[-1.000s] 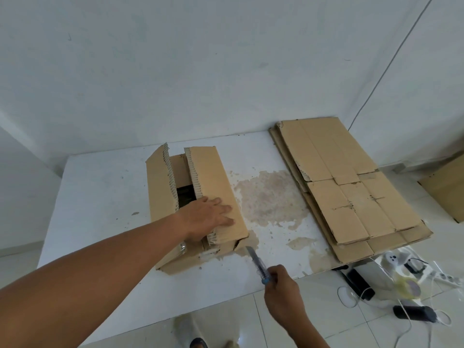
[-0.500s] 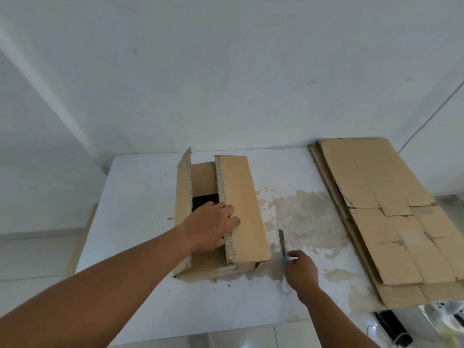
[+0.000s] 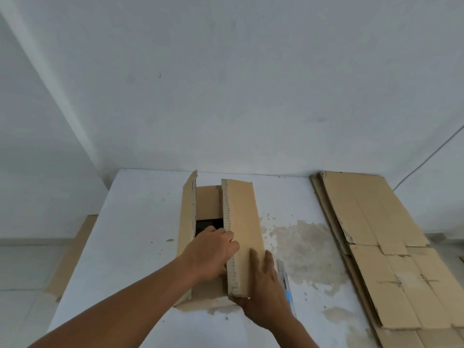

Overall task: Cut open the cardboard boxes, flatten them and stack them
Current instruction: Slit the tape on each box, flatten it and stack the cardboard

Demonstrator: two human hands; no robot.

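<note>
An open cardboard box [image 3: 242,217] stands on the white table [image 3: 135,234], its left flap upright and its right flap lying over the top. My left hand [image 3: 212,251] is in the gap between the flaps, fingers bent round the right flap's inner edge. My right hand [image 3: 261,285] holds the near end of that flap, fingers flat on top and thumb out of sight beneath it. A utility knife [image 3: 286,285] with a blue part lies on the table just right of my right hand. Flattened cardboard boxes [image 3: 376,234] are stacked at the right.
A brown stain [image 3: 303,244] marks the table between the box and the stack. A cardboard sheet [image 3: 72,257] lies on the floor left of the table. The wall runs close behind the table, and the stack overhangs the table's right edge.
My right hand has let go of the knife, which now lies on the table, and has moved left onto the near end of the right flap. My left hand has slid off the flap's top to its inner edge.
</note>
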